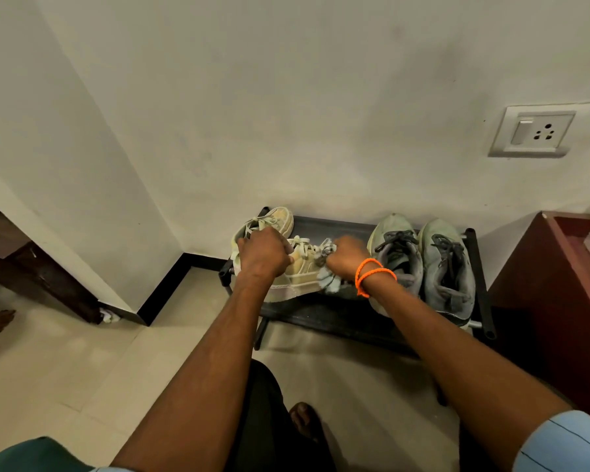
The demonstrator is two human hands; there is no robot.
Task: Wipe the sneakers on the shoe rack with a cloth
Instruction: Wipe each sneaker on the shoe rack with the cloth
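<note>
Sneaker (pixel 297 272) wiping is underway: left hand (pixel 263 252) grips it, fingers curled; right hand (pixel 346 257) clutches the cloth (pixel 329 282). Next, probably the grey pair (pixel 423 264).

The rack (pixel 338 318) is black. On its left stand two cream sneakers (pixel 297 267) with pale laces; on its right, two grey-green sneakers (pixel 447 267) with dark grey laces. The cloth (pixel 329 281) is pale blue-grey. An orange band (pixel 372 274) circles the right wrist. The sleeve (pixel 566 444) is light blue with thin dark stripes. The wall (pixel 286 97) is off-white, its skirting (pixel 164 291) black, the cabinet (pixel 552 301) at right reddish-brown.
</note>
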